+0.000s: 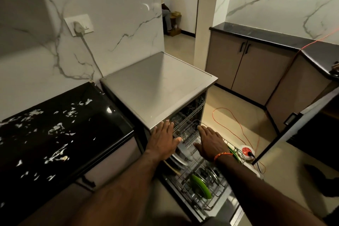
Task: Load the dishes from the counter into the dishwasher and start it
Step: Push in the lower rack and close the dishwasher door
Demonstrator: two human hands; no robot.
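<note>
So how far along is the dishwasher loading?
Mostly loaded: a green plate stands in the pulled-out lower rack. In hand: the left hand and right hand lie flat at the upper rack. Left: slide the racks in, shut the door, start it.

Bare forearms without sleeves; 1 orange thread band (222, 155) circles the right wrist.

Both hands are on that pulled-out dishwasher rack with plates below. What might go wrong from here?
1. The left hand lies flat by the grey dishwasher's front edge; pushing the upper wire rack in might pinch its fingers.
2. The round green plate stands upright in the lower wire rack, which is out over the open door; a hard shove might rattle it.
3. The thin orange cable loops across the floor beside the door, a possible trip hazard.
</note>
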